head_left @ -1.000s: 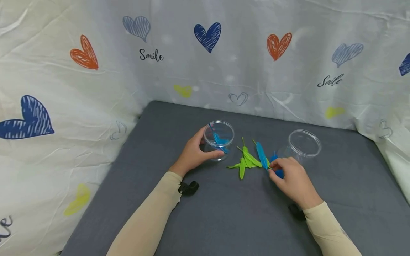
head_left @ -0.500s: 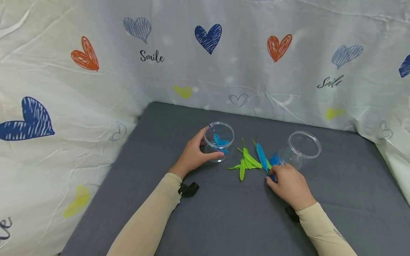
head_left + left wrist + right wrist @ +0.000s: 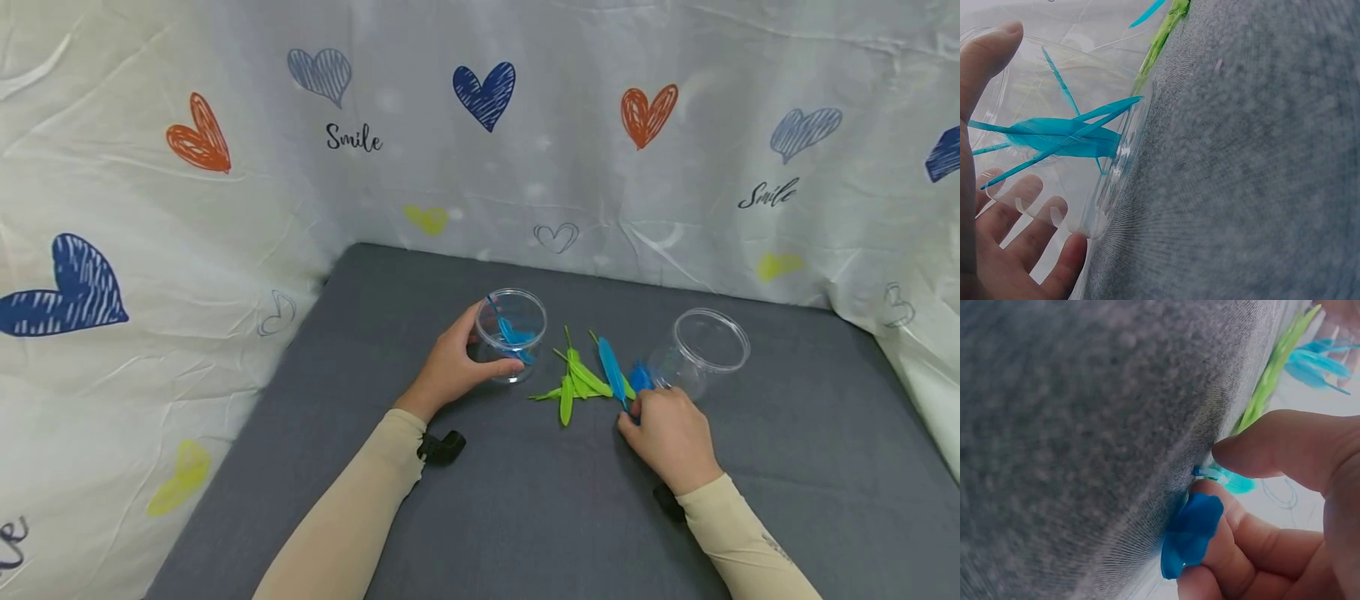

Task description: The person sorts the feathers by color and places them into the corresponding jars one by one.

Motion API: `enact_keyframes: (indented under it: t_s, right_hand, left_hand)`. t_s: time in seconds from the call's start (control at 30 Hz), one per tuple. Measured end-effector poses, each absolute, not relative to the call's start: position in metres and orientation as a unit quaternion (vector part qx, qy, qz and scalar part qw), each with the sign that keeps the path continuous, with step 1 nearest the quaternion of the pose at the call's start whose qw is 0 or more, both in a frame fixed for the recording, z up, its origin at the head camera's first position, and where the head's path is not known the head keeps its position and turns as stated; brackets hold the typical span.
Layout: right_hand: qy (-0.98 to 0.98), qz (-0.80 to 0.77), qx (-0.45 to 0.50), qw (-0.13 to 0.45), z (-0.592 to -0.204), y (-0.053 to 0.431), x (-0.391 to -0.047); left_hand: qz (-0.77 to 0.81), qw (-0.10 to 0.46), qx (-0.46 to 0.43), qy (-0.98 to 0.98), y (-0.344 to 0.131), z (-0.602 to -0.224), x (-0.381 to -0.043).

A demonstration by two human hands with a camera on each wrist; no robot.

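Observation:
My left hand (image 3: pixel 450 360) holds a transparent plastic jar (image 3: pixel 512 342), its thumb on the near side. Inside the jar lie several blue feathers (image 3: pixel 1063 134), quills crossing. The right hand (image 3: pixel 669 433) is at the near end of a light blue feather (image 3: pixel 612 367) on the table. In the right wrist view, the thumb and index finger lie on either side of a quill (image 3: pixel 1207 472); whether they pinch it is unclear. Against those fingers is a dark blue feather (image 3: pixel 1190 534). Several green feathers (image 3: pixel 577 379) lie in a loose pile between the hands.
A second transparent jar (image 3: pixel 711 340) stands just beyond my right hand. Grey cloth (image 3: pixel 525 517) covers the table. Behind the table hangs a white curtain (image 3: pixel 570 167) printed with hearts. Black straps with small mounts (image 3: pixel 442 448) sit at the wrists.
The right hand has moved slightly left and nearer to me, down to the feather's near end. The left hand and its jar have stayed in place.

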State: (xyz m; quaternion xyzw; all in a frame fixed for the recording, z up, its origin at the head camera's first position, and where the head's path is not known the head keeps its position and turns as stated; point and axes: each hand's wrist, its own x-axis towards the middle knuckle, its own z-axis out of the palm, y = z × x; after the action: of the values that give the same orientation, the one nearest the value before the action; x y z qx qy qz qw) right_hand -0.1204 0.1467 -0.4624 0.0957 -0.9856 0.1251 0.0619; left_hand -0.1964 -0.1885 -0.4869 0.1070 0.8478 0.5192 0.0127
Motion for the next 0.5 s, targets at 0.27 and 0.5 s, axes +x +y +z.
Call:
enact_keyframes:
  t_s: [0.27, 0.5]
  right_hand:
    - [-0.987, 0.124, 0.087, 0.045, -0.4616, 0.1431, -0.1216]
    - [-0.986, 0.134, 0.089, 0.044, -0.4624, 0.1425, -0.1214]
  left_hand:
    - [0.525, 0.015, 0.106, 0.844, -0.1876, -0.4863, -0.196]
    - [0.524, 0.013, 0.108, 0.845, -0.1878, -0.4869, -0.1956]
